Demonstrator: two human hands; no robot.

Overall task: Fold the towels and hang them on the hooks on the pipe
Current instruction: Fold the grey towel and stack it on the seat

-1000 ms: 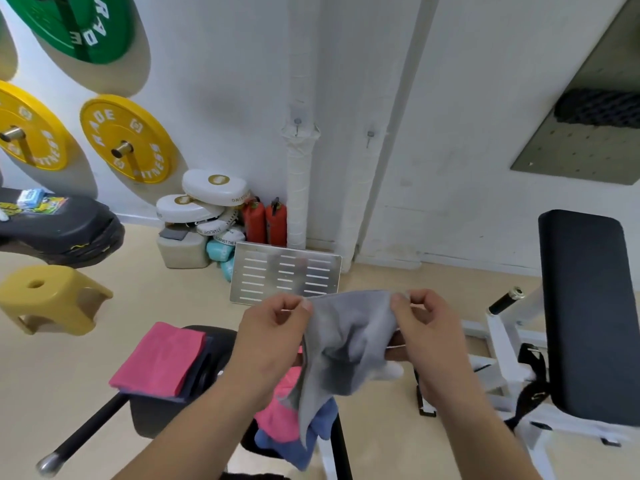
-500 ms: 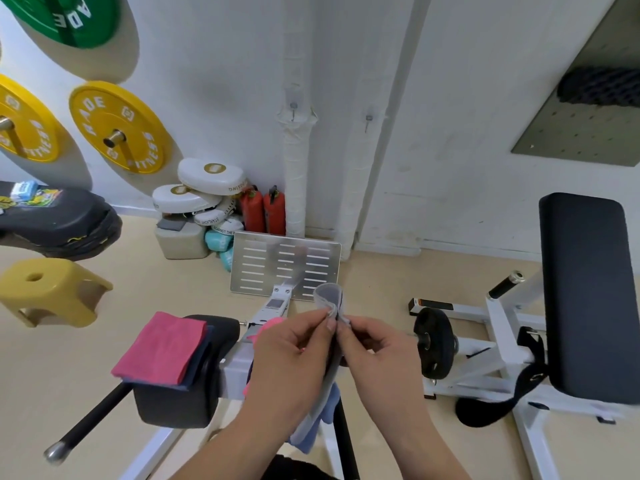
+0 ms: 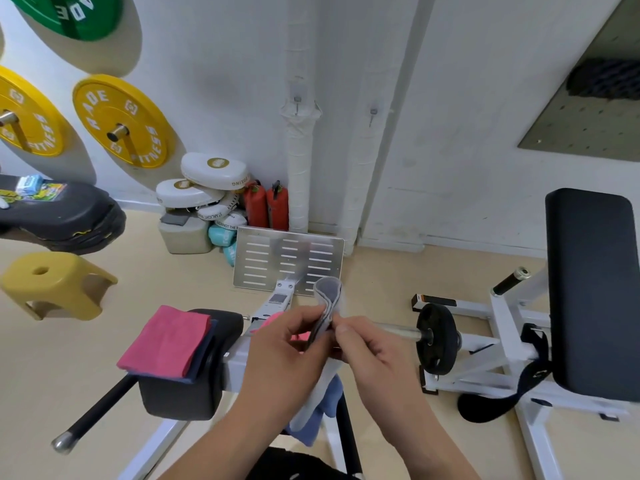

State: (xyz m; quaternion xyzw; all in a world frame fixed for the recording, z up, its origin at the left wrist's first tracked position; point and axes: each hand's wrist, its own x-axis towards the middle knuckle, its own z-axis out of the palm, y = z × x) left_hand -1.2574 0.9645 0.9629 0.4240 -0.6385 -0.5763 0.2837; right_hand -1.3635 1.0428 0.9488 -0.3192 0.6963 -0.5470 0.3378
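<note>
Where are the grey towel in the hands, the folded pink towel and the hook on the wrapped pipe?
grey towel point(image 3: 328, 293), head view, looped fold at its top.
folded pink towel point(image 3: 166, 337), head view, middle of its top face.
hook on the wrapped pipe point(image 3: 297, 103), head view, the metal hook itself.

open air toward hooks point(image 3: 297, 102), backrest point(image 3: 588, 289) right

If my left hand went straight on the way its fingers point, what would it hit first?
The left hand points up and right into the grey towel it pinches. The right hand pinches the same fold from the other side, so its fingers likely come next. Depth is unclear.
</note>
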